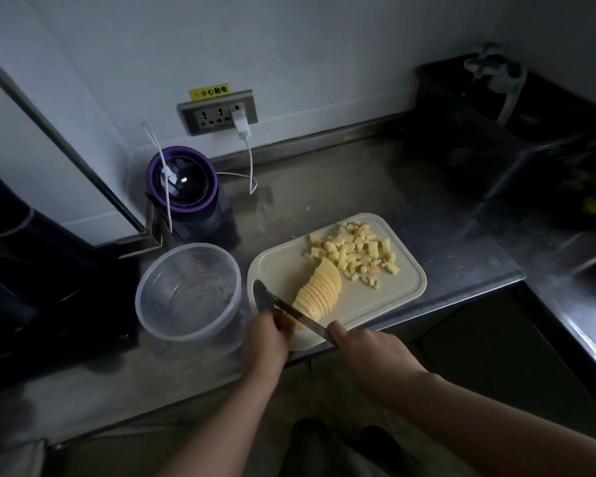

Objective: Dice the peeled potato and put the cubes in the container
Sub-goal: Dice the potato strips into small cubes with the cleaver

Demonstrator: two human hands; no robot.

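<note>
A yellow sticker [209, 91] above the grey wall socket [217, 113] reads "小心触电". The left hand [267, 342] curls its fingers over the near end of the peeled pale-yellow potato [319, 290]. The potato fans out in thin slices just beyond that hand's fingertips on the cream plastic cutting board [283, 266]. The right hand [362, 346] is clenched round the handle of a dark-bladed knife [283, 304], whose blade crosses the potato's near end. Small yellow potato cubes [355, 251] are heaped beyond both hands on the board's far side. The clear round plastic container [152, 327] stands just left of the left hand.
</note>
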